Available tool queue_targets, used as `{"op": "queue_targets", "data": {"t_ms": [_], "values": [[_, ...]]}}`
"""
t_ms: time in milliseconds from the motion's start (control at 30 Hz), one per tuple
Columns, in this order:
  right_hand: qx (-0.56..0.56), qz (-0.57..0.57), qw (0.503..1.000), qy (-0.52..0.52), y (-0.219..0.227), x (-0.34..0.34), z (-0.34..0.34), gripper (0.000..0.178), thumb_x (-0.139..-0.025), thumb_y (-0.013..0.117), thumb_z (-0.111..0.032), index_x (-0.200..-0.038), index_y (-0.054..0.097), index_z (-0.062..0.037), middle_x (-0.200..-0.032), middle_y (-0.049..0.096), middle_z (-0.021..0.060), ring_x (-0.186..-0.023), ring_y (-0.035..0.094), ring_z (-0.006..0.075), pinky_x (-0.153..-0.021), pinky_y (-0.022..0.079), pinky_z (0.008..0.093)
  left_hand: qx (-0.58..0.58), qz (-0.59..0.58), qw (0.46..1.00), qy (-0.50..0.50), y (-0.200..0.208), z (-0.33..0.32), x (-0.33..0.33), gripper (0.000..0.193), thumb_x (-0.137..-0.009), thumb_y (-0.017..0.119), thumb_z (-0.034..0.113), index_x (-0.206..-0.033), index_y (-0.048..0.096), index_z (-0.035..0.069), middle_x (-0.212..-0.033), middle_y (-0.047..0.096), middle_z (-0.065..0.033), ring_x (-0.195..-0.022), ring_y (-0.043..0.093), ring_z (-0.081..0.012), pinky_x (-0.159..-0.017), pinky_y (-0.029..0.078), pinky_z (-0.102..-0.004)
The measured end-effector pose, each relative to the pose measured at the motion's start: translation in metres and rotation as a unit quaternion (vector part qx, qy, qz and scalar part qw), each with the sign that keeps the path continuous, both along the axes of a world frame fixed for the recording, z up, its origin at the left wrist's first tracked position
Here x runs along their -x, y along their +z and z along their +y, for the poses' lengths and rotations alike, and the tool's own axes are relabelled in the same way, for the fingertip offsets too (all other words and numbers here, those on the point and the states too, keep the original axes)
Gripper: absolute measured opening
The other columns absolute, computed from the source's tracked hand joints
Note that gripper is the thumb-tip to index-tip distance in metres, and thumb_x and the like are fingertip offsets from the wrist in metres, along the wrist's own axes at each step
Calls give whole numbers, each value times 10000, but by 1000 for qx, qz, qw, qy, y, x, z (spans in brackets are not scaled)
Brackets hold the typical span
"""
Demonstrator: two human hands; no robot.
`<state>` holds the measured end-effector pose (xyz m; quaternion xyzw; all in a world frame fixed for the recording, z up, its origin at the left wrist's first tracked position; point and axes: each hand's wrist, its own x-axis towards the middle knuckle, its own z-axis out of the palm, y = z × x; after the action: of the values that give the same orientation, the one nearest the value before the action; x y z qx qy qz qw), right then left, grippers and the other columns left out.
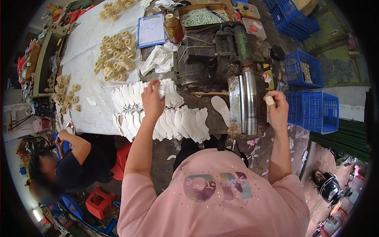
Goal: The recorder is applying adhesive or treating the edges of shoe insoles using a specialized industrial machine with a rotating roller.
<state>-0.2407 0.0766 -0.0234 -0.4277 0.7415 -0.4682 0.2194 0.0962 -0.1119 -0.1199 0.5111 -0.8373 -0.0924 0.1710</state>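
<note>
My left hand (pixel 153 98) reaches over two rows of overlapping white cut pieces (pixel 173 124) laid on the workbench and grips one white piece (pixel 161 90) from the upper row. My right hand (pixel 277 106) is raised at the right side of a dirty roller machine (pixel 225 59), fingers curled, with a taped thumb; whether it holds anything I cannot tell. The machine's shiny steel roller (pixel 250 98) lies between my hands. A single white sole-shaped piece (pixel 221 108) rests just left of the roller.
A white sheet (pixel 85 75) covers the left of the bench, carrying heaps of cream moulded parts (pixel 115 57). A blue clipboard (pixel 151 30), brown bottle (pixel 173 27) and crumpled rag (pixel 159 59) lie behind. Blue crates (pixel 314 110) stand right. Another person (pixel 69 164) sits lower left by red stools (pixel 99 202).
</note>
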Motion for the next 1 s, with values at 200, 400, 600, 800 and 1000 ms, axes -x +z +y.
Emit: {"op": "queue_targets", "data": {"t_ms": [200, 400, 600, 800, 1000], "values": [[-12, -19, 999, -35, 6, 1, 6, 82, -857, 526, -22, -938, 539, -11, -832, 568, 24, -737, 527, 89, -679, 425, 231, -158, -209, 954, -145, -17, 21, -5, 482, -656, 659, 96, -1130, 570, 102, -1178, 467, -136, -1029, 522, -303, -817, 419, -417], [70, 20, 997, 32, 34, -33, -2, 127, -814, 553, -8, -937, 555, -35, -837, 575, 55, -696, 524, 136, -658, 430, 252, -366, 235, 895, -95, 57, 37, 29, 443, -709, 682, 155, -1119, 554, 49, -1065, 540, -93, -960, 558, -216, -837, 438, -354], [120, 120, 972, 160, 40, -115, -32, 218, -736, 649, -62, -945, 586, -71, -1022, 509, 91, -984, 440, 284, -863, 339, 411, -554, 648, 508, -123, 116, 92, 88, 549, -723, 733, 221, -1177, 487, 35, -1079, 523, -44, -1005, 525, -140, -835, 447, -280], [194, 160, 965, 76, 29, -119, -25, 162, -773, 635, -107, -923, 584, -72, -995, 502, 108, -928, 441, 289, -821, 338, 405, -500, 661, 547, -121, 121, 114, 107, 613, -765, 719, 245, -1236, 410, 4, -1133, 517, -87, -1013, 543, -173, -856, 457, -308], [225, 57, 967, 107, 31, -114, -22, 86, -793, 580, -47, -851, 518, -56, -942, 499, 115, -890, 455, 287, -795, 360, 374, -448, 640, 618, -86, 122, 122, 113, 522, -804, 687, 185, -1225, 429, 18, -1094, 536, -68, -995, 527, -140, -842, 442, -278]]}}
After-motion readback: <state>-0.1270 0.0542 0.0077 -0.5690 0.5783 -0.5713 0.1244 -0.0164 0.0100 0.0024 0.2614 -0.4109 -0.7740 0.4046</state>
